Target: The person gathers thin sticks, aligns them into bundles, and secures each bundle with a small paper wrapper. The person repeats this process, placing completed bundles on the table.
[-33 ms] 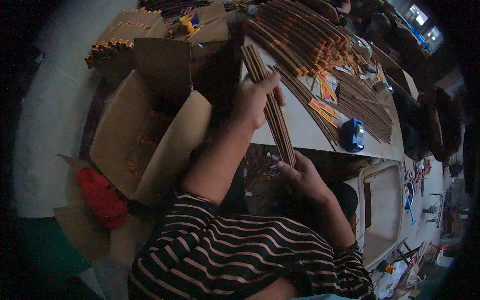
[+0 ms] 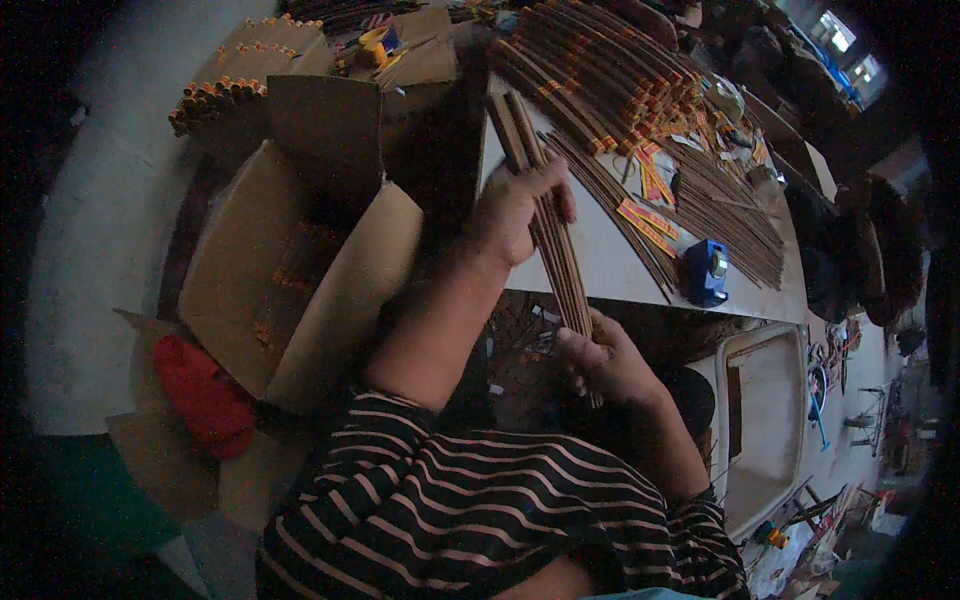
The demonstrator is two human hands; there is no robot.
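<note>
A loose bundle of thin brown incense sticks [image 2: 560,250] slants over the near edge of the white table, between my two hands. My left hand [image 2: 515,205] is wrapped round its upper half, thumb across the front. At the lower end, my right hand [image 2: 608,358] grips the sticks between thumb and fingers, and a few tips poke out below it. The upper ends fan slightly apart. On the table [image 2: 610,270] beside the bundle lie more loose sticks [image 2: 615,215], orange-yellow paper strips [image 2: 648,222] and a blue tape dispenser [image 2: 706,270].
Banded stick bundles [image 2: 600,75] are piled at the table's back. An open cardboard box [image 2: 235,265] stands at my left, near a red cloth bundle [image 2: 203,395]. More bundles [image 2: 222,103] sit behind it. A white plastic tub [image 2: 765,420] is at right.
The bundle's upper ends have spread a little, and its lower tips now show beneath my right hand. My left fingers have shifted slightly on the sticks.
</note>
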